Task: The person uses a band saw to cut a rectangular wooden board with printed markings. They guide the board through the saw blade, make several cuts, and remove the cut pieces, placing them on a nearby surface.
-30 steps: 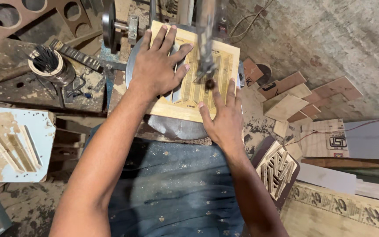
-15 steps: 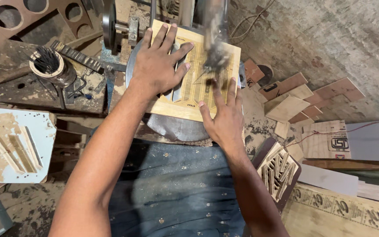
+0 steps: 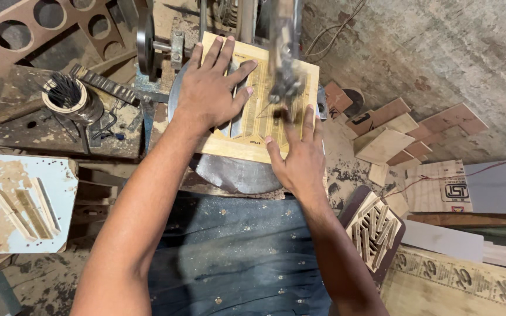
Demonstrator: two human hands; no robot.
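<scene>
While both arms reach forward, left hand and right hand press flat on wooden panel

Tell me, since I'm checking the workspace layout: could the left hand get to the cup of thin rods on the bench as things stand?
Probably yes. The left hand lies flat on the wooden panel, holding nothing, and the cup of rods stands to its left on the bench with nothing tall between them.

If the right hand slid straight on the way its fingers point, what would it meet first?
Probably the blurred saw blade assembly: the right hand lies flat on the wooden panel, fingertips just short of it, though depth is unclear.
</scene>
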